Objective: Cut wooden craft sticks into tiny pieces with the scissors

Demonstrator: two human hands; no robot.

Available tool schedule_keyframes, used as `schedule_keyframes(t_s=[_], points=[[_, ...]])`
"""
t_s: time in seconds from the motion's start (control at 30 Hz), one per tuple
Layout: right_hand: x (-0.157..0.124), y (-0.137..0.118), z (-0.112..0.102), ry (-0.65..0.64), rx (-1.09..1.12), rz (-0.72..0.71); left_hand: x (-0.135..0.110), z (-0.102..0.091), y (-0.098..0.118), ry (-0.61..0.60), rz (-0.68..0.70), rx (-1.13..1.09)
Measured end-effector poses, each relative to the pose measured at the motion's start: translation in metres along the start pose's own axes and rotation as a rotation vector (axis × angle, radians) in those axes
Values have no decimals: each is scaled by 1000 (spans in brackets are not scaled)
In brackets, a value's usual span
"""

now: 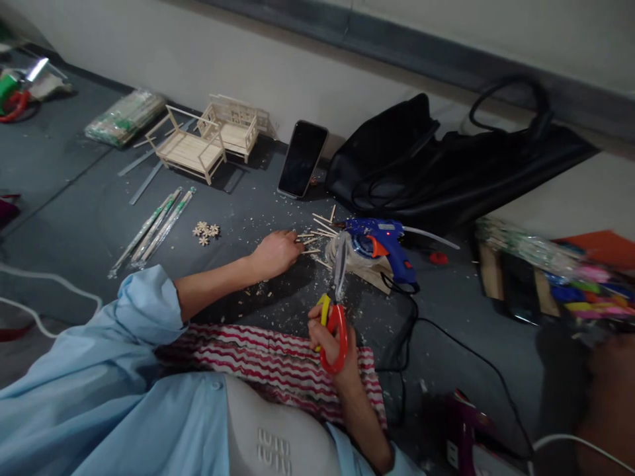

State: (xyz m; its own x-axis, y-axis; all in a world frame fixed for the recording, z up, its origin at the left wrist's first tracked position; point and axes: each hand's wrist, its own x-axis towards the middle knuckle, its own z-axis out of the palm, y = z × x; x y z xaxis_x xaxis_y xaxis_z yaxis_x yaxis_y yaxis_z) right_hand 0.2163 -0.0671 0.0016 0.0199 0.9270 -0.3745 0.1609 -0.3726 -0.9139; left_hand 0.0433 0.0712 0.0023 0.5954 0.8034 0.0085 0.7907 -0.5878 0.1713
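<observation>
My right hand (pixel 330 330) grips scissors (pixel 339 271) by their red and yellow handles. The blades point away from me, in front of a blue glue gun (pixel 384 237). My left hand (pixel 278 254) is at the tabletop, its fingers pinched together at the ends of thin wooden sticks (pixel 322 231); it seems to have one, though the fingertips are partly hidden. The glue gun lies across a roll of clear tape (pixel 337 250). Left of my left hand, small wooden snowflake shapes (pixel 205 232) lie in a cluster. Shavings and cut bits are scattered around both hands.
Two small stick-built furniture models (pixel 191 151) stand near the wall, beside a leaning phone (pixel 302 158) and a black bag (pixel 426 165). Wrapped stick bundles (pixel 159 225) lie at left. A black cord (pixel 461 334) runs right. A striped cloth (pixel 258 357) lies before me.
</observation>
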Motion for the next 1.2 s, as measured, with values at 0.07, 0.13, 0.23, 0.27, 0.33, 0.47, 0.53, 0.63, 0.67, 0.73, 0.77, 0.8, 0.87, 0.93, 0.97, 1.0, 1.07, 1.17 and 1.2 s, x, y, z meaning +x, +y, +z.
schedule_keyframes(t_s=[0.07, 0.13, 0.23, 0.27, 0.33, 0.47, 0.53, 0.63, 0.67, 0.73, 0.77, 0.8, 0.87, 0.93, 0.97, 1.0, 1.07, 1.17, 1.2], points=[[1, 2, 0, -6, 17, -2, 0, -3, 1, -29, -14, 13], [1, 3, -1, -9, 23, -11, -2, -5, 1, -39, -8, 31], [1, 2, 0, -6, 17, -40, -7, -4, 0, -25, 35, 63], [0, 2, 0, -7, 14, -47, -10, -4, 0, -16, 46, 77], [-1, 0, 0, -13, 12, -51, -17, -5, -1, 2, 61, 96], [-2, -3, 1, -11, -39, -74, -45, -6, -4, 34, 42, 44], [-3, -3, 1, -10, -137, -128, -63, -3, -5, 38, 5, -58], [-6, -1, 1, -20, -342, -256, -88, 6, -5, 127, -43, -247], [-6, 0, 2, -22, -410, -308, -94, 9, -4, 192, -63, -309], [-7, 3, 3, -7, -542, -424, -103, 12, -1, 327, -97, -446], [-6, 5, 3, 4, -613, -481, -105, 12, 0, 382, -111, -528], [-5, 6, 3, 26, -680, -529, -107, 12, 2, 421, -123, -620], [-1, 7, 3, 66, -789, -598, -107, 8, 6, 439, -146, -840], [2, 7, 2, 92, -862, -632, -106, 3, 9, 395, -170, -1085], [3, 7, 1, 92, -890, -641, -106, 1, 10, 365, -179, -1195], [4, 7, 2, 88, -915, -650, -105, 0, 11, 331, -182, -1287], [4, 6, 2, 69, -955, -666, -105, 0, 13, 283, -173, -1411], [3, 4, 5, 43, -990, -666, -106, 3, 12, 277, -132, -1483], [3, 4, 6, 33, -997, -659, -107, 5, 11, 295, -117, -1477]])
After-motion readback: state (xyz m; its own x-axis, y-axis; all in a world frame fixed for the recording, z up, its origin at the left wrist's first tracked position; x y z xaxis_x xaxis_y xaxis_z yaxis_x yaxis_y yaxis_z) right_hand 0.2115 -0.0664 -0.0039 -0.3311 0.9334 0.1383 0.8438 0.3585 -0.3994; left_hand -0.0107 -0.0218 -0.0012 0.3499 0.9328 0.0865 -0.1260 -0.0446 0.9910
